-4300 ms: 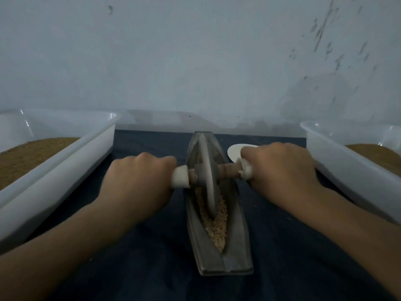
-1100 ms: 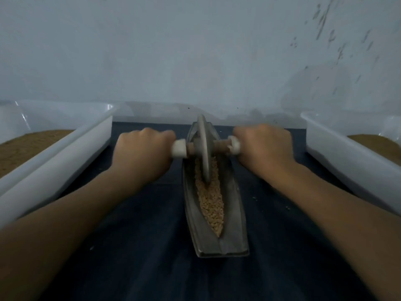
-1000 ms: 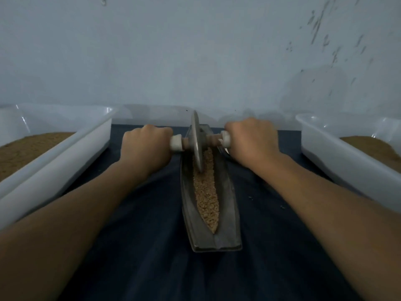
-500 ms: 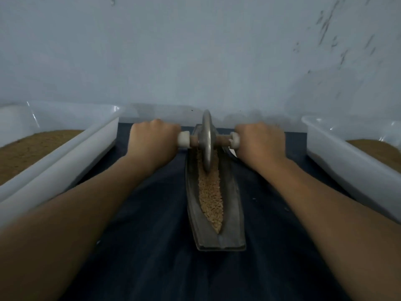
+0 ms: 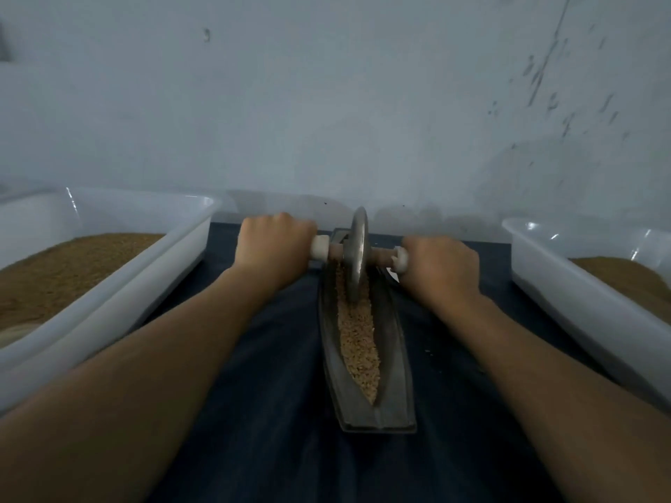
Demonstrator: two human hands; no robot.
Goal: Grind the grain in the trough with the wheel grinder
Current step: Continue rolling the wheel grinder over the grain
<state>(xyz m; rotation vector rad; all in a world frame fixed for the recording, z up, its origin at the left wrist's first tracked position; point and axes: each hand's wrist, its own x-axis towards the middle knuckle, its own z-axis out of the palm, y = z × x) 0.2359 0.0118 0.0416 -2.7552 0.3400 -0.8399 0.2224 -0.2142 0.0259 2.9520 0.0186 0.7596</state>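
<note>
2 hands working the wheel at the far end of the trough

Head view: 2 fists are sitting a little above the middle of the frame, 1 on each side of the wheel grinder (image 5: 357, 255). The left hand (image 5: 272, 245) is wrapping its curled fingers fully round the grinder's left end. The right hand (image 5: 441, 266) is doing likewise on the right end, so only the white end caps (image 5: 320, 247) are showing beside the disc. Gripping both ends is probably letting the person press evenly and steer the disc along the groove. The disc is leaning slightly, with the right hand sitting lower in the frame than the left.

The disc's rim is resting in the grain (image 5: 357, 339) near the upper end of the trough (image 5: 392, 339), which is running down the centre of the frame on a dark cloth (image 5: 283, 412). The grain is lying as a narrow strip in the V-shaped channel, from the wheel down to the lower tip. It is looking coarse, so I am judging the grinding far from done.

2 white containers are flanking the work, the left tub (image 5: 145, 277) and the right tub (image 5: 566, 295). Each is holding brown meal (image 5: 65, 270), probably placed within reach for filling and emptying.
</note>
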